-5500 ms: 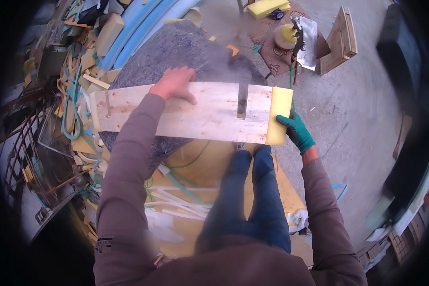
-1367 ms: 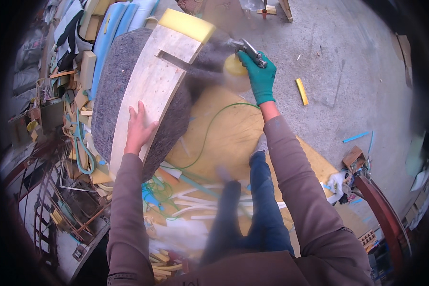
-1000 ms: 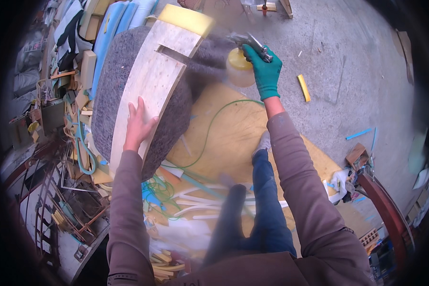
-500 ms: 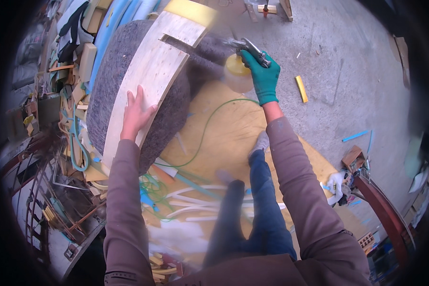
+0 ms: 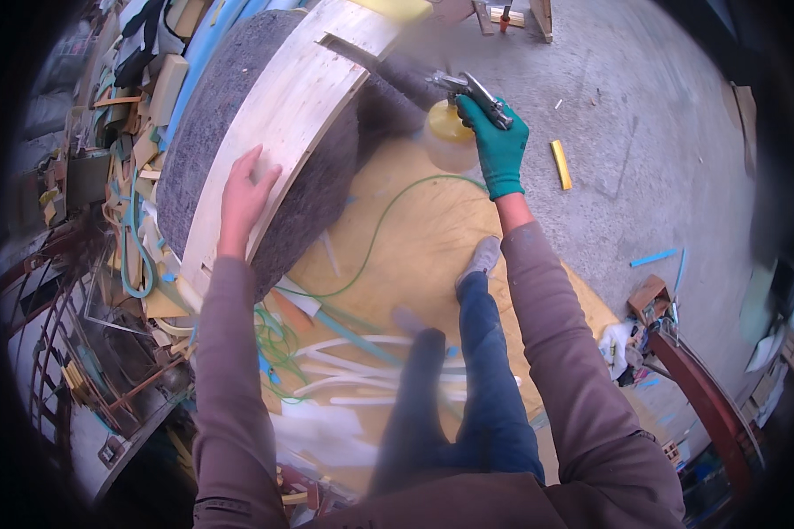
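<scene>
A long curved wooden panel [image 5: 278, 115] with a slot near its far end lies along a large grey-purple padded form [image 5: 205, 110]. My bare left hand [image 5: 245, 196] is over the panel's near half, thumb apart from the fingers, holding nothing. Whether the palm touches the wood I cannot tell. My right hand [image 5: 500, 145], in a green glove, grips a metal spray gun [image 5: 483, 95] right of the panel's far part. Below the gun hangs a translucent cup [image 5: 450, 141] with yellowish contents. The nozzle points left, and haze blurs the area around it. At the far end, a yellow piece [image 5: 401, 9] meets the panel.
A green hose [image 5: 381, 225] curves across the tan board [image 5: 370, 264] underfoot. White strips [image 5: 370, 375] and tangled green line [image 5: 278, 339] lie near my legs. Foam and wood scraps pile up at the left. A yellow strip [image 5: 560, 165] lies on the concrete at right.
The panel and padded form sit slightly higher and farther right in view. My left hand's fingers have drawn closer together. The spray gun has shifted slightly right.
</scene>
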Tool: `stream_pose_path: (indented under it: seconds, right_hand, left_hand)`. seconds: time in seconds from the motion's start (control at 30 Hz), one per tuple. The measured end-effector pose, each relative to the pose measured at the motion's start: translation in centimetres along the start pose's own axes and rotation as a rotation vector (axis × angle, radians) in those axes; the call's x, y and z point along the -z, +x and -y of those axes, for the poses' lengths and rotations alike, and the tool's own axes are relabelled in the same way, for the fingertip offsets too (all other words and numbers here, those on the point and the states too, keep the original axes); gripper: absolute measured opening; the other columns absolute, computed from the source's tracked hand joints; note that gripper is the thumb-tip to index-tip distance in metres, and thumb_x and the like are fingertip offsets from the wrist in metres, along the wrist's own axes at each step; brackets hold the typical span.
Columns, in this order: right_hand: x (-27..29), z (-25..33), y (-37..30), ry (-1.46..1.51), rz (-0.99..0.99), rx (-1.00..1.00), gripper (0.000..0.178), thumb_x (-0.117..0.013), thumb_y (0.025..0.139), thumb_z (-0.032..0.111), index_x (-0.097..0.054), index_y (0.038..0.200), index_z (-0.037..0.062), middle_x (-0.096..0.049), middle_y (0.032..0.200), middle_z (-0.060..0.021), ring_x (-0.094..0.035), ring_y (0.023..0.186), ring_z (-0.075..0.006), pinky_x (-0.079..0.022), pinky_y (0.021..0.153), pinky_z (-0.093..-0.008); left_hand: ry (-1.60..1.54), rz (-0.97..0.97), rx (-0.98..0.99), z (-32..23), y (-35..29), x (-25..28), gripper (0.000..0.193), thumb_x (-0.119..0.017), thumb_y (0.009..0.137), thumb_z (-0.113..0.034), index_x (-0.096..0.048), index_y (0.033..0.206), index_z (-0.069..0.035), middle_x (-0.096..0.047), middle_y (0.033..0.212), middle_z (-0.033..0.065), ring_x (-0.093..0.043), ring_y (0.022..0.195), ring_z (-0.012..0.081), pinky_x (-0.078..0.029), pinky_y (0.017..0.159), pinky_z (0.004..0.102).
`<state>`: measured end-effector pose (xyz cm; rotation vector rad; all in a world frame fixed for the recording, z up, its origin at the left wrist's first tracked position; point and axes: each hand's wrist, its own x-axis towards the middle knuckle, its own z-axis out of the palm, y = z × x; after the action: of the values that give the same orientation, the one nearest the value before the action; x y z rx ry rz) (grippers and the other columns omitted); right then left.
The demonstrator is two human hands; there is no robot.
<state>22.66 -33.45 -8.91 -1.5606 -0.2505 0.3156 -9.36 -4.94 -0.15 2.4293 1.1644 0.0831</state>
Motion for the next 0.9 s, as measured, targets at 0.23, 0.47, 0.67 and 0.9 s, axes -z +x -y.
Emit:
stream_pose_path:
  seconds: [0.23, 0.47, 0.67, 0.9]
  right_hand:
    - [-1.2, -0.1, -3.2, -0.106, 0.049, -0.024, 0.024, -0.088, 0.098, 0.02, -0.087, 0.113, 0.0017, -0.082, 0.093, -0.0018, -0.073, 0.082, -0.0075, -0.057, 0.075, -0.0273]
    - [-3.7, -0.2, -6.9, 0.006, 0.047, -0.022, 0.035, -0.095, 0.091, 0.037, -0.082, 0.092, 0.0045, -0.068, 0.074, -0.0022, -0.055, 0.071, -0.0073, -0.051, 0.067, -0.0334]
    - [-4.9, 0.1, -10.7, -0.099, 0.15, -0.047, 0.023, -0.087, 0.099, 0.019, -0.086, 0.113, 0.0011, -0.082, 0.093, -0.0016, -0.072, 0.082, -0.0072, -0.056, 0.076, -0.0267]
    - [-7.3, 0.1, -15.9, -0.095, 0.197, -0.038, 0.023, -0.088, 0.097, 0.02, -0.085, 0.109, 0.0004, -0.081, 0.091, -0.0019, -0.072, 0.081, -0.0075, -0.056, 0.076, -0.0267]
  left_hand:
    - [-0.079, 0.021, 0.103, 3.8, -24.4, -3.6, 0.018, -0.067, 0.111, -0.015, -0.073, 0.109, 0.001, -0.066, 0.095, 0.0167, -0.065, 0.088, 0.033, -0.053, 0.084, 0.0442]
    - [-0.29, 0.389, 0.628, 6.2, -49.3, -6.5, 0.022, -0.065, 0.111, -0.018, -0.075, 0.109, 0.002, -0.07, 0.086, 0.0154, -0.068, 0.078, 0.0276, -0.055, 0.076, 0.042]
    - [-0.476, 0.386, 0.901, 6.6, -57.8, -6.9, 0.019, -0.064, 0.11, -0.012, -0.077, 0.119, -0.002, -0.073, 0.088, 0.0101, -0.07, 0.077, 0.0211, -0.058, 0.076, 0.0362]
    - [-0.45, 0.385, 0.573, 5.6, -60.7, -9.4, 0.016, -0.062, 0.108, -0.005, -0.076, 0.116, -0.004, -0.074, 0.106, 0.0085, -0.071, 0.097, 0.0182, -0.058, 0.087, 0.0334]
